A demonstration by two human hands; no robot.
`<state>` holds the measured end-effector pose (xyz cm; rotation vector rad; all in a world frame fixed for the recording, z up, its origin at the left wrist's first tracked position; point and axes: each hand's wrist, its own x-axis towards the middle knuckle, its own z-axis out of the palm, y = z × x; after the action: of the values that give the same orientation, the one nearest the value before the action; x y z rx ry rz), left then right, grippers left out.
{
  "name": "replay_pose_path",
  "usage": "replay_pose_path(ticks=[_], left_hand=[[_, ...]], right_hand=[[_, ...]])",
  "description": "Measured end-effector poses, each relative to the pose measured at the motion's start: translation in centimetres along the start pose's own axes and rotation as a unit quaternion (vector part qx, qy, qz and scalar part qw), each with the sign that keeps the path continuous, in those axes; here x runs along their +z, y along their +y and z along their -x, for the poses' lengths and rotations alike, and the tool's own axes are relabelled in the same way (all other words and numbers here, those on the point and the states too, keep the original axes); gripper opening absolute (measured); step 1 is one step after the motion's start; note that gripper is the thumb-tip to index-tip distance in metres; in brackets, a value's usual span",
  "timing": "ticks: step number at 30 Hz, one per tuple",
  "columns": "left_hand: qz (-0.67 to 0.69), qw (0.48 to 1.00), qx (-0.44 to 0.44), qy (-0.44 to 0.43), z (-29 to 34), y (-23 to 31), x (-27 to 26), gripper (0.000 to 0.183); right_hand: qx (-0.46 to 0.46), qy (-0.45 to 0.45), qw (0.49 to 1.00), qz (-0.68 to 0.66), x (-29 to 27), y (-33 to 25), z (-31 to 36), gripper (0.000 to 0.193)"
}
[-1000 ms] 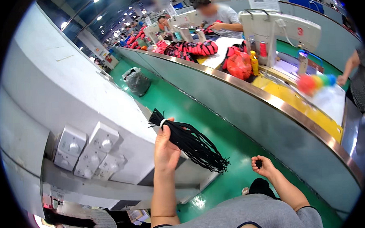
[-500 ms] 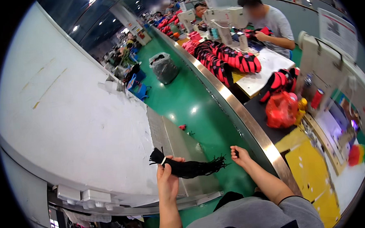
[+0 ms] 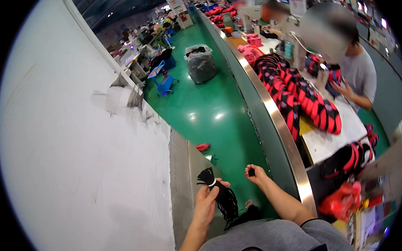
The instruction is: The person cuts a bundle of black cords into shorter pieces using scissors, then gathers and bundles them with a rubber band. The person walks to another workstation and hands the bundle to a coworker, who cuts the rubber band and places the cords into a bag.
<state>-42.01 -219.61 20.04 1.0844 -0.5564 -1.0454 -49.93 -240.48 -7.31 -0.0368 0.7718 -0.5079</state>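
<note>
I'm on a factory floor, a sewing or garment workshop by the look of it. A glossy green floor (image 3: 214,111) runs between long rows of workstations. Beside me a long desk (image 3: 272,109) with a steel edge carries heaps of red-and-black stitched pieces (image 3: 303,98). A co-worker (image 3: 358,73) sits at it, apparently at a sewing machine. A full waste bag (image 3: 200,62) stands in the aisle.

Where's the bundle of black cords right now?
In the head view, the bundle of black cords sits low and centre, gripped in the left hand, just left of the right hand, above the green floor.
</note>
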Motion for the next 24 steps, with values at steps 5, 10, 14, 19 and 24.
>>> replay_pose_path(ticks=[5,10,14,19,24], left_hand=[[-0.030,0.999,-0.023,-0.028,-9.2,0.9,-1.4,0.027],[-0.036,0.998,-0.055,-0.019,-16.4,0.8,-3.2,0.027],[-0.063,0.994,-0.089,0.003,-23.3,1.7,-4.5,0.028],[-0.054,0.988,-0.123,0.073,-32.1,3.2,-5.6,0.030],[-0.049,0.987,-0.115,0.101,-39.8,4.9,-6.6,0.030]], right_hand=[[-0.014,-0.010,1.000,0.004,5.2,-6.6,-6.6,0.023],[0.030,0.045,0.998,-0.023,10.1,-8.9,-14.9,0.024],[0.056,0.009,0.998,0.011,14.6,-10.4,-24.2,0.023],[0.107,-0.007,0.991,0.078,23.2,-12.0,-33.1,0.021],[0.146,-0.088,0.973,0.158,29.5,-13.3,-40.6,0.025]])
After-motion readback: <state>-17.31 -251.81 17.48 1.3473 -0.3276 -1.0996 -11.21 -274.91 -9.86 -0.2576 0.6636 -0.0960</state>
